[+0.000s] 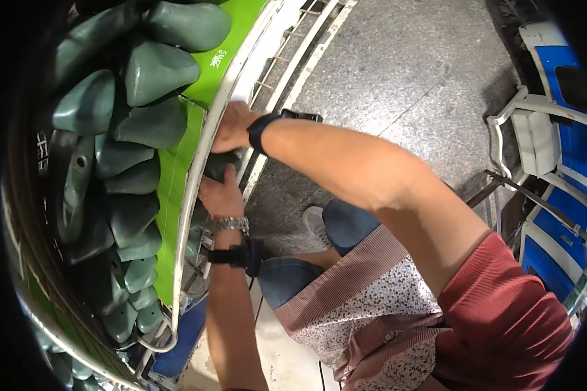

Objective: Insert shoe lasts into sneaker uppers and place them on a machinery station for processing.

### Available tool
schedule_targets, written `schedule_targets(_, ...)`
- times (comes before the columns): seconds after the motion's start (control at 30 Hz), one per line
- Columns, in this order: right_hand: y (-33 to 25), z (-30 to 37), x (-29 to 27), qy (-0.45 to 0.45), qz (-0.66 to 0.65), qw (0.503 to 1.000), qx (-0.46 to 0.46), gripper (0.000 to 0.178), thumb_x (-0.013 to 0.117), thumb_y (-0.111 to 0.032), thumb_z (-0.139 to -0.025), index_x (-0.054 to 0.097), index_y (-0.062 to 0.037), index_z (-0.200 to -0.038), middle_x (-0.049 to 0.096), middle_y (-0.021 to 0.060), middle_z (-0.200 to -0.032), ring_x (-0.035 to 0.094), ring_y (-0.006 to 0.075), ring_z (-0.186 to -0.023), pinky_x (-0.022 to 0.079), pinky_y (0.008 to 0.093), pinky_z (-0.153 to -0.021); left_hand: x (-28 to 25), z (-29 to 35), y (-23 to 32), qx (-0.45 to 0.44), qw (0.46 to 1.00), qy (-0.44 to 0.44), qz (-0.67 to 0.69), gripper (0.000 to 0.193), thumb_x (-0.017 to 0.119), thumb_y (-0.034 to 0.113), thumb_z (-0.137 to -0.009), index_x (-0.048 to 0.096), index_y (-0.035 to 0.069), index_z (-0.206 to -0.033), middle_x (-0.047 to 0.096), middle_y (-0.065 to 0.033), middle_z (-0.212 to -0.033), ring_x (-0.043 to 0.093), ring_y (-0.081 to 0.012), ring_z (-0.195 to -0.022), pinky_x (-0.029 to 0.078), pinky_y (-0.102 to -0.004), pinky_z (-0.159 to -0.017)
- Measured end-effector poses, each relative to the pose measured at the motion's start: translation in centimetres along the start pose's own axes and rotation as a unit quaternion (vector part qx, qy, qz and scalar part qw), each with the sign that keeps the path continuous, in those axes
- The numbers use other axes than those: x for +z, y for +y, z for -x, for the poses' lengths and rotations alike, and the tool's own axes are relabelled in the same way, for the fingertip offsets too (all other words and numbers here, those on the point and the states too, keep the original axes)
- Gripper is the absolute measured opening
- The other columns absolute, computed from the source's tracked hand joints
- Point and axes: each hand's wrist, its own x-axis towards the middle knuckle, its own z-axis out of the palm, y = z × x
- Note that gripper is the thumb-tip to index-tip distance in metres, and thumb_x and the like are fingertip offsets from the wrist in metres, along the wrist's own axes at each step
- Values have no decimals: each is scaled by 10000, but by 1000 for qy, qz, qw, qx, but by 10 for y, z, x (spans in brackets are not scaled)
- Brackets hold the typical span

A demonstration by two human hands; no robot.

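Observation:
Green plastic shoe lasts (pixel 156 124) are piled in a rack at the left, lined along its near side with a bright green sheet (pixel 176 195). At the rack's white metal rail (pixel 199 166), my two hands are close together. A dark green shoe last (pixel 223 164), only partly visible, lies between them. My left hand (pixel 222 195) is closed on its near end, thumb up along it. On its far end my right hand (pixel 233 127) is closed, with the fingers curled and partly hidden. The rail hides part of the fingertips.
A lower white wire rack (pixel 292 55) runs beyond the rail. Speckled grey floor (pixel 385 58) stretches to the right. Blue-and-white metal frames (pixel 561 143) stand at the far right. My shoe (pixel 316 221) and knees are close below the hands.

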Motion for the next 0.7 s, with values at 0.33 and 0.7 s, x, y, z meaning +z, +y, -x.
schedule_targets(0.33, 7, 32, 27, 14, 13, 997, 75, 824, 481, -615, -922, 337, -98, -1547, 410, 165, -1517, 432, 379, -1365, 291, 569, -1121, -17, 5, -18, 74, 986, -68, -132, 926, 685, 503, -886, 321, -112, -1475, 407, -340, -1475, 434, -478, -1339, 366, -470, -1130)
schedule_targets(0.7, 35, 42, 33, 192, 17, 980, -38, 567, 673, -478, -856, 629, 8, -1144, 663, 174, -1045, 639, 335, -997, 481, 451, -881, -8, -15, 20, -100, 984, -42, 142, 758, 700, 323, -903, 323, 74, -1512, 570, -172, -1301, 641, -252, -984, 558, -357, -721)
